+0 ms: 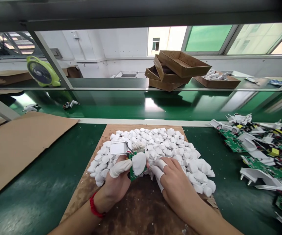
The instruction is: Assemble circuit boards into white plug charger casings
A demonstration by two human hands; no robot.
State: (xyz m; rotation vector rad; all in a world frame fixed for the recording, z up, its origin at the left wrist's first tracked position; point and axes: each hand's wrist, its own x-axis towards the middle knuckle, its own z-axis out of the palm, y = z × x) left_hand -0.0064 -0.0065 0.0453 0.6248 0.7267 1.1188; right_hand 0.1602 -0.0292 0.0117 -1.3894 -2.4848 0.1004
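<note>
The left hand grips a small green circuit board in its white-capped fingers. The board's long side points away from the person, with a white block wired near its far end. The open right hand rests on a heap of white plastic pieces, just beside the board but farther from it than the left.

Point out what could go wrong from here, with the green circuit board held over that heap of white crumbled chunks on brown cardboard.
The thin red and black wires joining the white rectangular block to the green circuit board might snag or tear as the left hand and right hand work at it. The white chunks at the heap's right edge could also spill off the brown cardboard sheet onto the green belt.
</note>
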